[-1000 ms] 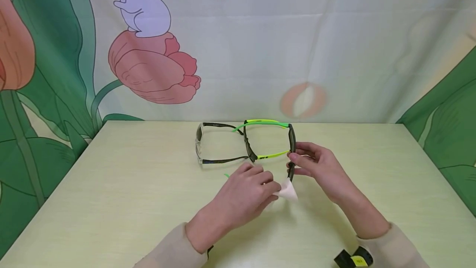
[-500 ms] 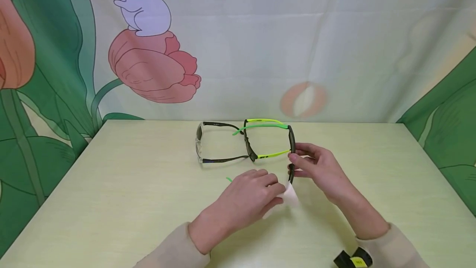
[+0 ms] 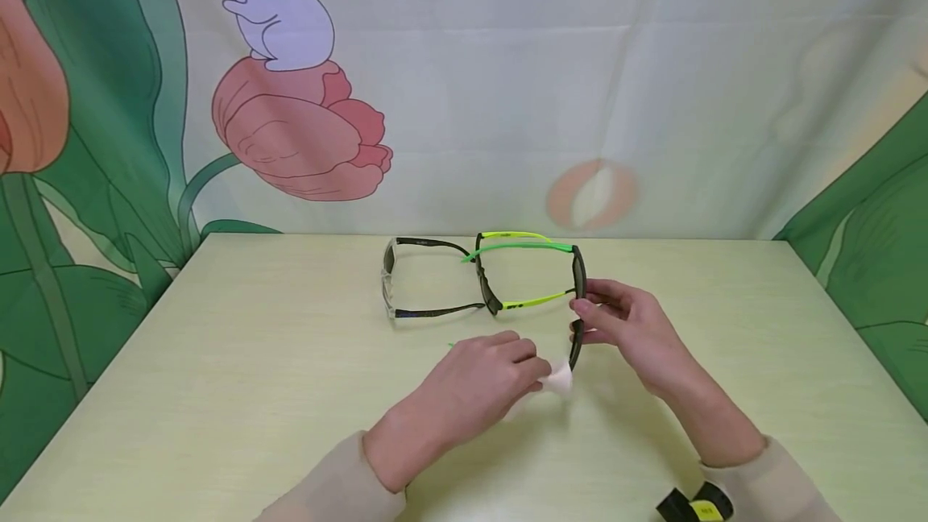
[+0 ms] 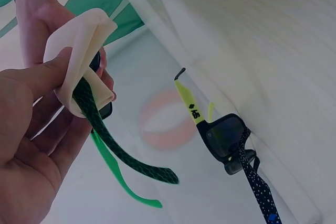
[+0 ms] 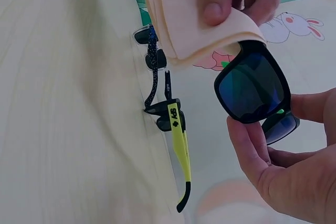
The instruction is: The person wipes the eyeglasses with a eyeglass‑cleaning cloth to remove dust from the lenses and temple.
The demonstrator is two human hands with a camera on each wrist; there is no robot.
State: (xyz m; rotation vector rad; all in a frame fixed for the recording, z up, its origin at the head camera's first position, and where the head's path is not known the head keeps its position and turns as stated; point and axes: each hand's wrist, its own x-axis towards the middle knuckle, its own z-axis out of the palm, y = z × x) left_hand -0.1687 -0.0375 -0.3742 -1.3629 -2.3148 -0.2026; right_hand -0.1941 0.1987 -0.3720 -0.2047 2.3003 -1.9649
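Above the table, my right hand (image 3: pixel 634 333) holds black-framed sunglasses (image 5: pixel 254 85) with green temples, thumb and fingers gripping the frame near the bridge. A folded pale pink cloth (image 5: pixel 191 22) is pinched in my left hand (image 3: pixel 478 381). In the left wrist view the cloth wraps around the near hinge end of a temple (image 4: pixel 121 150), which has a dark patterned inner side. The right wrist view shows dark bluish lenses facing the camera, with the cloth at one upper corner. My left hand covers most of the near temple in the head view.
Behind the held pair, sunglasses with yellow temples (image 3: pixel 487 284) stand on the table (image 3: pixel 217 393). Left of them is a clear-framed pair (image 3: pixel 387 288) with black speckled temples, its tips close to the yellow pair. A printed curtain (image 3: pixel 471 103) hangs along the table's back edge.
The held sunglasses have shifted slightly right with my right hand. My left hand and the cloth moved a little toward me, then slightly back left. The two other pairs stayed put.
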